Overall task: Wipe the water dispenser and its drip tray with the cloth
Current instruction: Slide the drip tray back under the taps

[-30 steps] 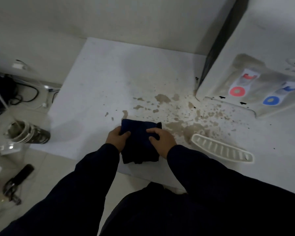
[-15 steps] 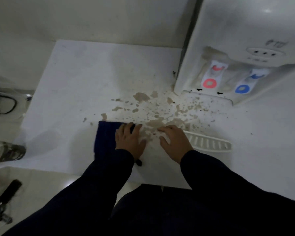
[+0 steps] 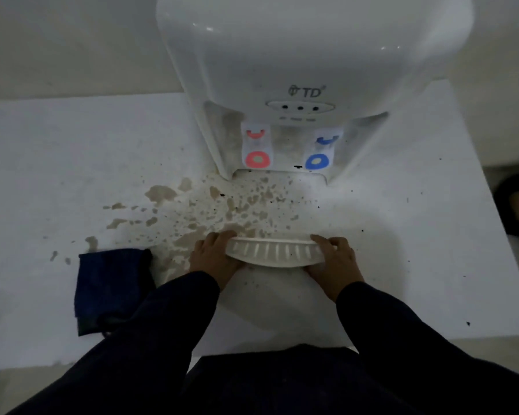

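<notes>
Both hands have let go of the cloth [image 3: 110, 287] and moved to the drip tray [image 3: 274, 253]. A moment ago the left one was still pressing on the cloth. Now I see my left hand [image 3: 215, 256] curled around the left end of the tray and my right hand [image 3: 334, 265] curled around the right end. The tray is white with little slots, and I hold it just in front of the water dispenser [image 3: 306, 64], tipped a bit toward me. The dark blue cloth lies flat on the white table [image 3: 51, 163], to the left of my left arm, with nothing touching it. Brown splashes [image 3: 159, 193] cover the table between the cloth and the dispenser. The red tap [image 3: 257, 159] and blue tap [image 3: 317, 161] sit above the empty tray slot.
</notes>
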